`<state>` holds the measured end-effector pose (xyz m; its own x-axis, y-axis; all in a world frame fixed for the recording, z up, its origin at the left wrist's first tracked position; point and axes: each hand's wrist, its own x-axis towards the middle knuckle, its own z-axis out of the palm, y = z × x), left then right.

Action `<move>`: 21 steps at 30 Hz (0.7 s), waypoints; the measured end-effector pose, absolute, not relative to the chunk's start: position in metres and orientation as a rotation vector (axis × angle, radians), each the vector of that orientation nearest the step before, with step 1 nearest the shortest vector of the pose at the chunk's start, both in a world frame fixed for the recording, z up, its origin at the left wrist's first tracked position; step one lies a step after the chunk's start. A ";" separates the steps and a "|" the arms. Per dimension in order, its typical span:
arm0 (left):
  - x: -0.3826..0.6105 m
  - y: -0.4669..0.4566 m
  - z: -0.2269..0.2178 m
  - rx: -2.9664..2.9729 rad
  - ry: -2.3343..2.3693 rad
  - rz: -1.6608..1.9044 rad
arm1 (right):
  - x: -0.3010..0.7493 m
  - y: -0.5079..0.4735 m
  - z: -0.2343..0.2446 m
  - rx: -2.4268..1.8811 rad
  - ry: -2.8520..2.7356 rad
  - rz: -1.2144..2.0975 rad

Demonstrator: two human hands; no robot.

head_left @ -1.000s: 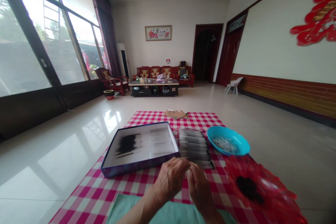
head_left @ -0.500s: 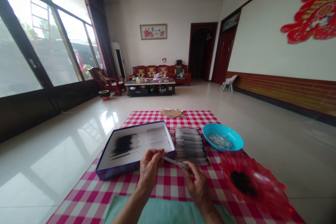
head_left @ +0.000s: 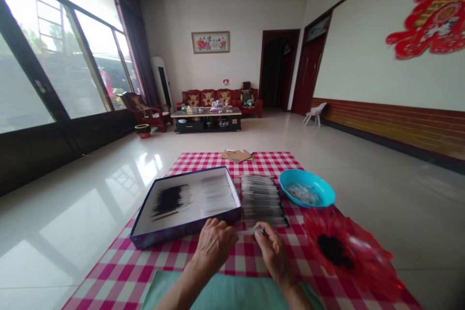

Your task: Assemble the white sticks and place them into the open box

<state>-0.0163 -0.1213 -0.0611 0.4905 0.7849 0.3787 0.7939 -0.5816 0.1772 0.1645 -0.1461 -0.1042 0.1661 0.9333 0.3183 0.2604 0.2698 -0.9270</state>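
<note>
My left hand [head_left: 214,248] and my right hand [head_left: 271,252] are curled over a red-checked cloth [head_left: 119,271], and together they hold a thin clear pen tube [head_left: 249,231] between their fingertips. Just beyond them lies a stack of similar clear pen tubes [head_left: 262,199]. To its left stands a shallow blue-edged box [head_left: 189,201] with black refills and clear tubes in it. A blue bowl [head_left: 308,189] with small clear parts sits at the right. A red flower-shaped dish [head_left: 354,252] with small black pieces is at my near right.
A teal cloth [head_left: 225,295] lies under my wrists. Brown cardboard scraps [head_left: 237,155] rest at the cloth's far edge. Glossy tiled floor surrounds the cloth. A coffee table [head_left: 207,118] and a red sofa [head_left: 218,99] stand at the far wall.
The hands first met near the tube stack, then drew apart with a long tube between them. Now they are closer together and lower, with only a short length of tube showing.
</note>
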 end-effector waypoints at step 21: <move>0.027 -0.111 -0.094 -2.554 -1.283 -1.020 | 0.168 -0.139 -0.100 -1.357 -1.144 0.686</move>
<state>0.0270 -0.1106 -0.0941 0.4184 0.6735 0.6094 0.7456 -0.6378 0.1930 0.1675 -0.1387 -0.1000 0.3482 0.9094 0.2273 0.2278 0.1531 -0.9616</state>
